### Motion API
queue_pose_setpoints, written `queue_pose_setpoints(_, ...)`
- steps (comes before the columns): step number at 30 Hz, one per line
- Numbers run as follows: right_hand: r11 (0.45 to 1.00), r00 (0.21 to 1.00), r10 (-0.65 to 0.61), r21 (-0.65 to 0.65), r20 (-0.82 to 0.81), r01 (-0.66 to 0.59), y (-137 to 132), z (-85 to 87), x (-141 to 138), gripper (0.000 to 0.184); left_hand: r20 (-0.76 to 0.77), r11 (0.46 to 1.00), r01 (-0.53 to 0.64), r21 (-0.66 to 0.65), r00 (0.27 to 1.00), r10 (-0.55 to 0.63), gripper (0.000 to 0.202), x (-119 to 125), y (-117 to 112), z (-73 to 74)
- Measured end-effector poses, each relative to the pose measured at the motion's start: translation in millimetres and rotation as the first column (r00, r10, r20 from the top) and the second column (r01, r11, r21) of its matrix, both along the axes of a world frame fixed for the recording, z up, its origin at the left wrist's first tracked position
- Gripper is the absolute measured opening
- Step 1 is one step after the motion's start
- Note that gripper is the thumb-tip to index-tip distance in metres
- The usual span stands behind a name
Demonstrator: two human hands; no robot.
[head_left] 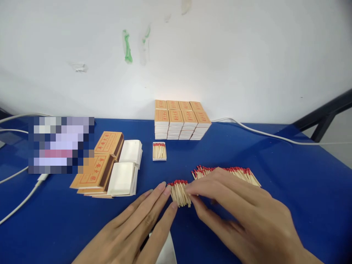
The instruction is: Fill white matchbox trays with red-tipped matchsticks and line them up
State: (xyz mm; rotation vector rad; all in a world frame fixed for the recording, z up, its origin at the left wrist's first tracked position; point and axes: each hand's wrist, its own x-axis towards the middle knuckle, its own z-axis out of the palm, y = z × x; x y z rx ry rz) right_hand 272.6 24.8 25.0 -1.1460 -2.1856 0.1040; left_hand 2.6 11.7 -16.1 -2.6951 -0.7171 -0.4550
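Observation:
A small bunch of red-tipped matches (180,193) lies on the blue table in front of me, heads pointing away. My left hand (134,227) lies along its left side, fingers stretched out, with fingertips touching the sticks. At the bunch's right edge, my right hand (242,212) has its thumb and index finger pinched together on matches. A wider row of loose matches (244,173) spreads behind the right hand and is partly hidden by it. A white object (167,253) shows beneath my left hand; its kind is hidden.
A white inner tray filled with matches (159,151) stands further back. Behind it are stacked matchboxes (178,123) by the wall. To the left sit orange matchbox sleeves (95,170) and stacked white trays (122,178). A blurred-out object (60,145) and white cables (264,135) lie on the table.

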Motion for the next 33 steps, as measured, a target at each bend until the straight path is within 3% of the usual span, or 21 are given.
queue_pose_setpoints(3,0.997,0.997,0.016,0.070,0.079,-0.021,0.5,-6.1,3.2,0.021,-0.003,1.000,-0.003,0.006,1.000,0.003,0.056,0.4,0.5,0.3)
queue_pose_setpoints(8,0.995,0.986,0.044,0.076,0.162,-0.057,1.2,-12.1,7.8,0.027,-0.006,1.000,0.002,0.014,1.000,-0.002,0.060,1.9,0.6,0.7)
queue_pose_setpoints(16,0.988,0.971,0.094,0.099,0.219,-0.118,9.9,-4.4,-0.2,0.039,0.003,1.000,0.000,0.012,1.000,0.000,0.054,3.2,1.6,0.4)
queue_pose_setpoints(19,0.988,0.967,0.115,0.080,0.227,-0.136,10.1,-1.4,2.9,0.035,-0.006,1.000,-0.003,0.010,1.000,0.003,0.055,3.3,1.3,0.5)
queue_pose_setpoints(25,0.997,0.990,-0.069,0.031,0.120,0.066,13.9,7.1,20.0,0.014,0.006,1.000,-0.012,0.005,1.000,0.012,0.053,2.3,-0.3,3.1)
queue_pose_setpoints(27,0.998,0.985,-0.058,-0.028,0.161,0.063,16.0,9.5,24.7,0.012,0.017,1.000,-0.021,-0.009,1.000,0.021,0.051,2.6,-0.4,4.2)
queue_pose_setpoints(30,0.994,0.972,-0.025,-0.102,0.233,0.050,17.1,9.8,27.4,0.014,0.050,0.999,-0.034,-0.029,0.998,0.035,0.050,2.6,-0.7,4.6)
queue_pose_setpoints(33,0.988,0.963,-0.116,-0.067,0.245,0.136,15.7,5.2,25.1,0.020,0.066,0.999,-0.028,-0.026,0.997,0.029,0.049,1.4,-2.4,2.7)
